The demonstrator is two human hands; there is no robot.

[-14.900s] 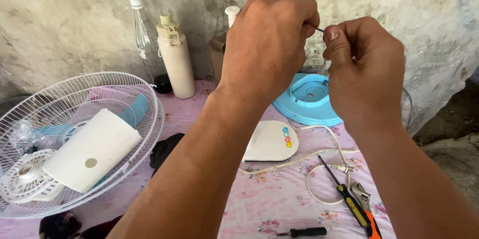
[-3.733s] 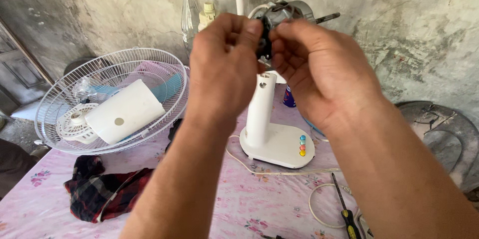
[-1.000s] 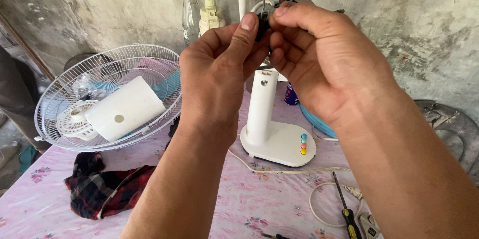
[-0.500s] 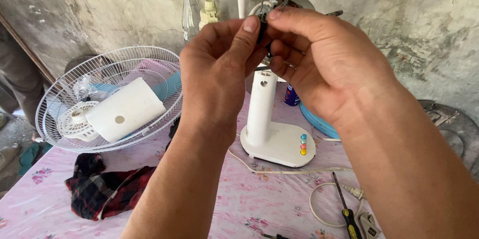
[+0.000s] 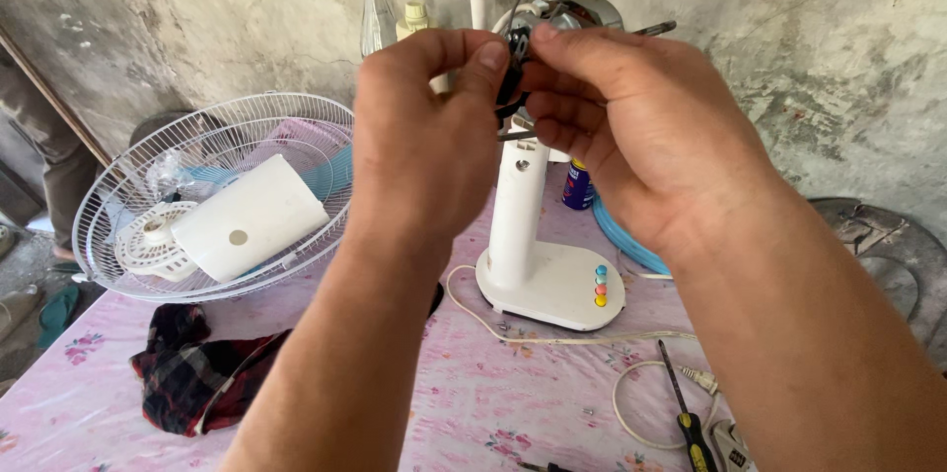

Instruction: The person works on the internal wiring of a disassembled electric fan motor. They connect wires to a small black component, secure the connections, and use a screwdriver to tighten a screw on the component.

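Observation:
A white table fan stand [image 5: 538,265] with coloured push buttons stands upright on the pink flowered cloth [image 5: 473,403]. Its bare motor [image 5: 582,13] sits at the top with the covers off. My left hand [image 5: 424,137] and my right hand [image 5: 621,117] meet just in front of the motor. Both pinch a small black part with dark wires [image 5: 511,77] between thumb and fingertips. My fingers hide most of that part.
A white wire fan guard [image 5: 296,117] lies at the left and holds a white housing [image 5: 252,217] and a round white piece. A dark checked rag [image 5: 202,373], a white power cord [image 5: 631,398], a yellow-handled screwdriver [image 5: 691,423], bottles and a blue fan blade are nearby. A person's leg stands at far left.
Both hands stay at the top of the fan on the black part. Compared with 3.7 s ago they have shifted slightly, and the fingertips now close tighter over the wires.

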